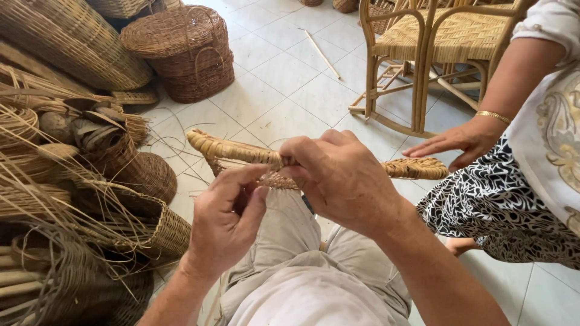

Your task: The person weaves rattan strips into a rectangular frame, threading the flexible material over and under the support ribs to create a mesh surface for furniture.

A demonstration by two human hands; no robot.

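Both hands, left hand (226,220) and right hand (338,175), grip the woven rattan piece (241,151) held crosswise between them.

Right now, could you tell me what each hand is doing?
Left hand: partly closed, fingers at the woven rim.
Right hand: closed on the woven rim.

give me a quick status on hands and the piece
Right hand gripping woven rattan rim. Left hand pinching beneath it. Another person's hand hovering by its far end.
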